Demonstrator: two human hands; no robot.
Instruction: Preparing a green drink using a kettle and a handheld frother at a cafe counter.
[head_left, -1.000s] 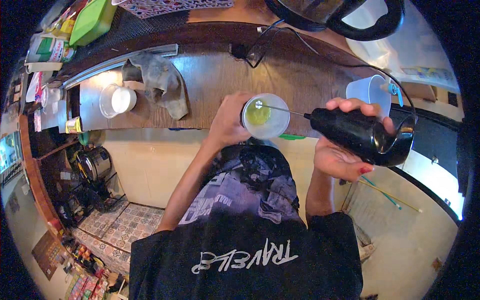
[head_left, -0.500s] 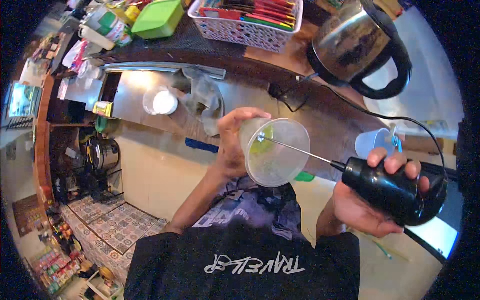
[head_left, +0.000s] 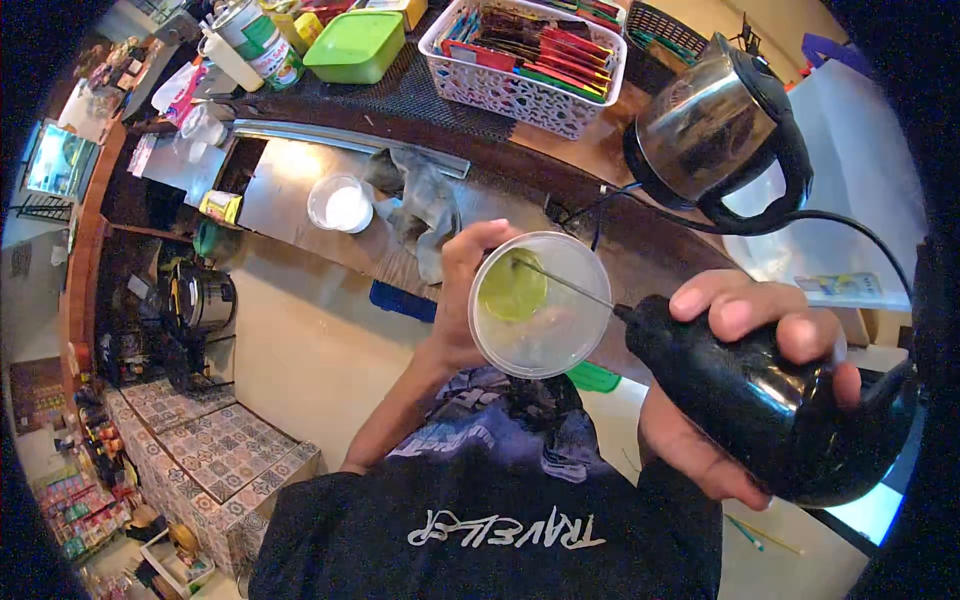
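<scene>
The left hand (head_left: 458,305) is grasping a translucent plastic cup (head_left: 562,335), its fingers curling around the smooth, tapering wall. The cup is tilting with its round mouth toward the viewer, and it is hanging in front of the person's black shirt (head_left: 480,550), near the counter's edge. A pale green liquid (head_left: 515,298) is lying at its bottom. The right hand (head_left: 690,445) is clasping a glossy black handheld mixer (head_left: 740,390), fingers wrapping over the bulbous casing and thumb lying beneath. A thin metal shaft (head_left: 575,283) is slanting from the casing into the cup; whether its tip is touching the liquid cannot be told. A black cord (head_left: 860,232) is arching behind the mixer.

The counter (head_left: 285,190), of dark brown, wood-grained board, is running across the view. On it a crumpled grey cloth (head_left: 418,205) is lying beside a round clear tub (head_left: 340,205) with white contents. On the raised shelf, a steel kettle (head_left: 695,120) with a black handle is standing near a white openwork basket (head_left: 510,98), which is holding upright sachets; a green lidded box (head_left: 355,55) is resting farther left. Below, patterned tiles (head_left: 215,440) are covering a low ledge.
</scene>
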